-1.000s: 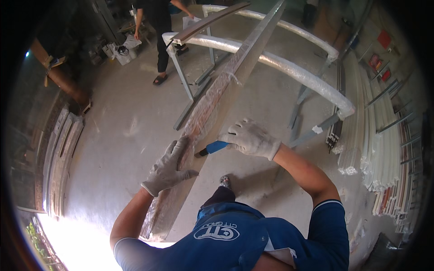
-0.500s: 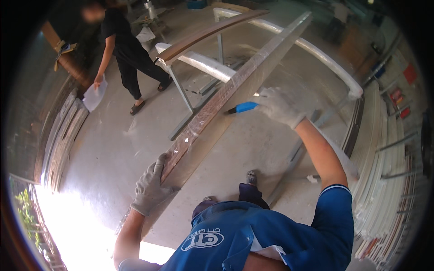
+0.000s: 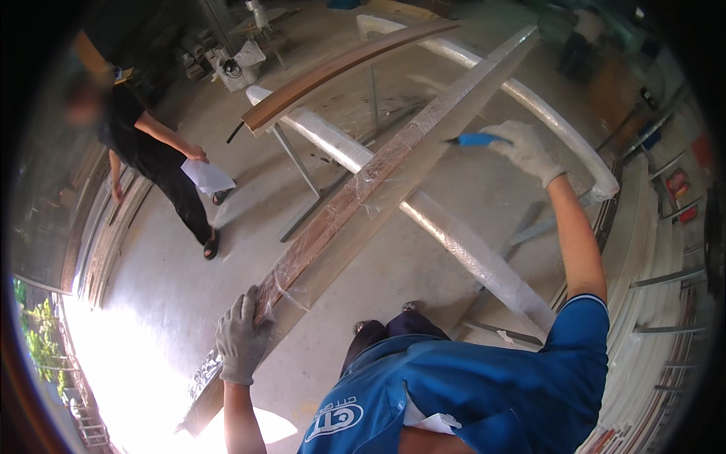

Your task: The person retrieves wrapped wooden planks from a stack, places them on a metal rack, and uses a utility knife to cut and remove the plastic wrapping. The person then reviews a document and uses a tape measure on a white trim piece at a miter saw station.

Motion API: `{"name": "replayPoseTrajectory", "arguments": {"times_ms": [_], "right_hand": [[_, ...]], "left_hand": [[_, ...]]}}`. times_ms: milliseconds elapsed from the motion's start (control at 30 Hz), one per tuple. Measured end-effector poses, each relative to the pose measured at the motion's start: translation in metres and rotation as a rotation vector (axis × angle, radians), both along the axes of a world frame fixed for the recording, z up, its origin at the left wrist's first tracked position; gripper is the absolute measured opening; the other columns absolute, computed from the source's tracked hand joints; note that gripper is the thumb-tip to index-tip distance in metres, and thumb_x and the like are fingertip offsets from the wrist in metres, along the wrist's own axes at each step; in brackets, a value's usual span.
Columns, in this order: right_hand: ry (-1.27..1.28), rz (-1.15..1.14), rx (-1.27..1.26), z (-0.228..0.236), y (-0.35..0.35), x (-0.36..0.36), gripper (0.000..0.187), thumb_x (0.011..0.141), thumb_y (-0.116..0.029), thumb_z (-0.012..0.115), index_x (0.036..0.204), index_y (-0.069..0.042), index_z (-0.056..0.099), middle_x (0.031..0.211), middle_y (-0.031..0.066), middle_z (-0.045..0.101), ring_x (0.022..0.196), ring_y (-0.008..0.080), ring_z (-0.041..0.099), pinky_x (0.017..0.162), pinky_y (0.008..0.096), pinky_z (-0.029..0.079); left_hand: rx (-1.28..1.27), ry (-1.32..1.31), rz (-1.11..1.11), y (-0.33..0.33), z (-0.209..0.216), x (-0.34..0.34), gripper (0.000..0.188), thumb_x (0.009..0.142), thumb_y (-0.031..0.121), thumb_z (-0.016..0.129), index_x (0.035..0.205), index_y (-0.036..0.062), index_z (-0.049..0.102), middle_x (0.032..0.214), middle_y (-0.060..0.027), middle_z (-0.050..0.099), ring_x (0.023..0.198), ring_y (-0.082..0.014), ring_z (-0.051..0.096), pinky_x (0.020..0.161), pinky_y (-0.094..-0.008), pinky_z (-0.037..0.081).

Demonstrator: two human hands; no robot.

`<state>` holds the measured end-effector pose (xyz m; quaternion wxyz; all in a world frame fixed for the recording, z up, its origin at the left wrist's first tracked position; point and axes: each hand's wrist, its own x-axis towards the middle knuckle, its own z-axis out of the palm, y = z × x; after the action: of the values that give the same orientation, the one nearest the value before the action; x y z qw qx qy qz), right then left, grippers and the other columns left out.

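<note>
A long brown board (image 3: pixel 344 204) wrapped in clear plastic film runs diagonally from the lower left to the upper right. My gloved left hand (image 3: pixel 242 337) grips it near its lower-left end, fingers over the top edge. Loose, wrinkled film shows just above that hand. In my gloved right hand (image 3: pixel 525 151) is a blue utility knife (image 3: pixel 482 140), its thin dark tip pointing left toward the board's pale side. The tip looks close to the board; whether it touches, I cannot tell.
Padded stand bars (image 3: pixel 476 257) in silvery wrap pass beneath the board. Another brown board (image 3: pixel 340 72) lies farther back on the stand. A person (image 3: pixel 159 151) in black with white paper walks at left. Long stacked profiles (image 3: pixel 643 250) line the right side.
My right hand has moved up and right with the knife. My left hand has shifted slightly down and left along the board. The person in black has come nearer.
</note>
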<state>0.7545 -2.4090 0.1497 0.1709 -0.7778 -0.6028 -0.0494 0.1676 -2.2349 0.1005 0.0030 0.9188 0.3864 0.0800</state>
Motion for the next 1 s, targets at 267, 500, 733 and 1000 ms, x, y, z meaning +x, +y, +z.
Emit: {"name": "replayPoseTrajectory", "arguments": {"times_ms": [267,500,733,1000], "right_hand": [[-0.129,0.380,-0.053,-0.042,0.045,-0.077,0.032,0.092,-0.045,0.059,0.115,-0.025,0.070,0.095,0.0041,0.067,0.093,0.0255,0.063,0.086,0.0423,0.047],[-0.150,-0.184,-0.099,-0.008,0.025,0.154,0.024,0.089,-0.027,0.067,0.111,-0.020,0.073,0.098,0.0116,0.069,0.093,0.0330,0.065,0.084,0.0443,0.051],[0.110,0.176,-0.102,0.000,0.020,0.141,0.027,0.088,-0.026,0.068,0.114,-0.018,0.073,0.104,0.0097,0.070,0.102,0.0321,0.062,0.094,0.0422,0.046],[0.160,0.115,0.007,-0.035,0.045,0.206,0.030,0.088,-0.022,0.063,0.116,-0.013,0.071,0.102,0.0122,0.071,0.104,0.0307,0.063,0.095,0.0399,0.047]], "left_hand": [[0.047,0.040,-0.128,0.007,0.007,0.173,0.051,0.085,0.029,0.067,0.134,0.0172,0.056,0.109,-0.0086,0.064,0.088,-0.0286,0.066,0.076,-0.0418,0.052],[0.072,-0.012,-0.111,0.009,0.008,0.209,0.048,0.089,0.039,0.063,0.131,0.0146,0.059,0.099,-0.0079,0.065,0.086,-0.0272,0.066,0.075,-0.0407,0.052],[0.073,-0.032,-0.157,0.012,0.008,0.283,0.050,0.088,0.034,0.064,0.134,0.0146,0.057,0.104,-0.0096,0.064,0.086,-0.0274,0.065,0.075,-0.0407,0.052],[0.050,0.045,-0.211,0.022,0.015,0.347,0.048,0.091,0.034,0.062,0.134,0.0145,0.057,0.104,-0.0070,0.065,0.087,-0.0284,0.065,0.075,-0.0427,0.050]]}}
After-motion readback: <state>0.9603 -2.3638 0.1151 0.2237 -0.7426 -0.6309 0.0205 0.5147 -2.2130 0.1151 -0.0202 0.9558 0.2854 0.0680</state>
